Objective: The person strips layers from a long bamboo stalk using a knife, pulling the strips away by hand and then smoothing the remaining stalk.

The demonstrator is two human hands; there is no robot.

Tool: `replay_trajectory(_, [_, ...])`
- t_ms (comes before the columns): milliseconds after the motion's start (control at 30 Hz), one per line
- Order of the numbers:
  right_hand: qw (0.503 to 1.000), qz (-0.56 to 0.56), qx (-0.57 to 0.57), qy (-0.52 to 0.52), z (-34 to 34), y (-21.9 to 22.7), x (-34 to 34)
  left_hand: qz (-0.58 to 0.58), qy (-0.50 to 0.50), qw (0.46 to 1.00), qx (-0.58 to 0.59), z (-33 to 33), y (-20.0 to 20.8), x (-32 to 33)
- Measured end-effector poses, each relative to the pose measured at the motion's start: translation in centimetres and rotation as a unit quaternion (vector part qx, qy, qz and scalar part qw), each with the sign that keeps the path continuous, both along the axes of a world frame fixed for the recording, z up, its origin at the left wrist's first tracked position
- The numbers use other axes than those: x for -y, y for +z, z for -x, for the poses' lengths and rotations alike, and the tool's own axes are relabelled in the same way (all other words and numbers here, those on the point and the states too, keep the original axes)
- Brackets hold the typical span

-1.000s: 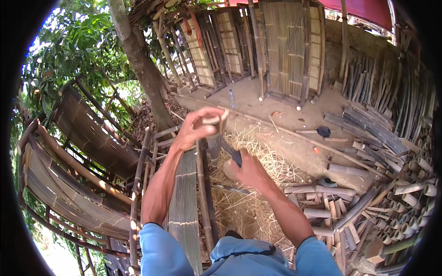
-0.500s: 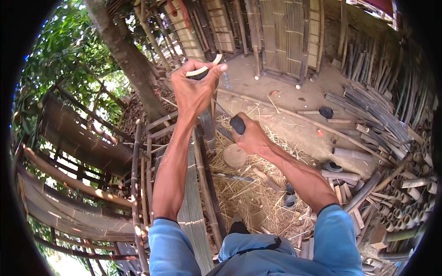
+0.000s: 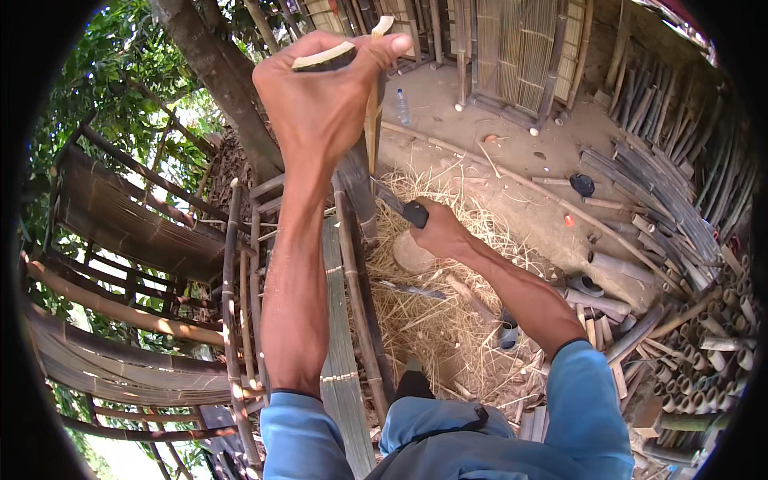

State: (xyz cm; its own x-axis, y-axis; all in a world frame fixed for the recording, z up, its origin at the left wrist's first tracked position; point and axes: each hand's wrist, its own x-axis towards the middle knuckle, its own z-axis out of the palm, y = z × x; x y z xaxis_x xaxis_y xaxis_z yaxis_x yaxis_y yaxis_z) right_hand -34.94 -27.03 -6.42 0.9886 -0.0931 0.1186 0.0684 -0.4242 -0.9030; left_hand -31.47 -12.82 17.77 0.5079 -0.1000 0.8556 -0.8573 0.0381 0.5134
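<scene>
My left hand [image 3: 320, 96] is raised at the top, closed around the upper end of a split bamboo piece [image 3: 324, 58]. Its pale cut edges show above my fingers, and its length runs downward behind my wrist. Lower and to the right, my right hand [image 3: 440, 230] grips the dark handle of a large knife [image 3: 390, 198]. The blade points up and left toward the bamboo's lower part; whether it touches cannot be seen. Just below the knife, a round wooden block [image 3: 414, 253] sits among the straw-like shavings.
A long bamboo bench [image 3: 340, 352] stands left of my legs. Shavings [image 3: 416, 336] cover the ground in front. Bamboo poles [image 3: 640, 200] and cut tubes [image 3: 704, 352] pile up at right. A water bottle [image 3: 402, 106] stands farther off, and a tree trunk [image 3: 232, 104] rises at left.
My left hand has risen and come nearer the view with the bamboo. The right hand has shifted slightly, and more of the knife blade now shows.
</scene>
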Motion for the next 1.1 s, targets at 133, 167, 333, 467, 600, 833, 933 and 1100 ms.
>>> replay_trajectory(133, [0.976,0.208,0.018,-0.066,-1.5,-0.8,1.3,-0.013,0.051,0.999,0.004,0.0,-0.5,0.6])
replay_trajectory(167, [0.975,0.209,0.037,-0.071,-1.8,-1.3,1.4,0.012,0.067,0.997,0.026,-0.5,-0.7,0.8])
replay_trajectory(333, [0.993,0.093,0.066,0.018,-2.1,-0.6,0.7,0.031,0.066,0.996,0.042,-0.2,-0.5,-0.3])
replay_trajectory(467, [0.973,-0.060,-0.216,0.060,-1.5,1.1,-1.5,-0.004,0.048,0.999,0.025,-0.2,-0.4,-2.3])
replay_trajectory(600, [0.989,0.102,-0.105,-0.015,-2.8,-4.1,-0.7,-0.033,0.003,0.999,-0.003,0.9,-0.3,-1.5])
replay_trajectory(833, [0.910,0.411,-0.029,-0.049,-5.3,-3.8,3.9,0.057,0.094,0.988,0.110,0.9,-2.5,2.7])
replay_trajectory(933, [0.922,0.383,-0.037,-0.038,-5.8,-1.6,0.7,0.105,0.100,0.984,0.106,-1.1,-2.3,1.9])
replay_trajectory(1100, [0.990,0.111,-0.086,-0.002,-3.8,-0.9,-0.8,0.109,0.101,0.979,0.141,-3.0,-1.3,-1.0])
